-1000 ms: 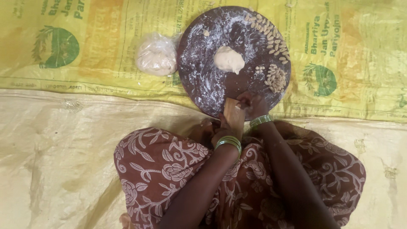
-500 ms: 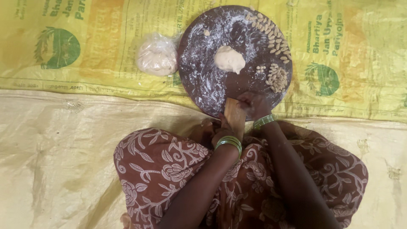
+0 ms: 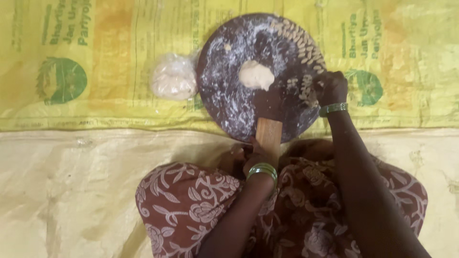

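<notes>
Soft, even daylight falls with no hard shadows. The picture is slightly soft overall, with mild glare on the yellow sheet (image 3: 95,157) left of the hands.

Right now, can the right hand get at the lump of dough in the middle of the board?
Probably yes. The right hand rests at the board's right edge, by the small shaped pieces, and the floury surface between it and the dough lump lies bare.

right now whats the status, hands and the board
Left hand grips wooden handle. Right hand on small dough pieces at the board edge. Dough lump mid-board, nothing on it.
</notes>
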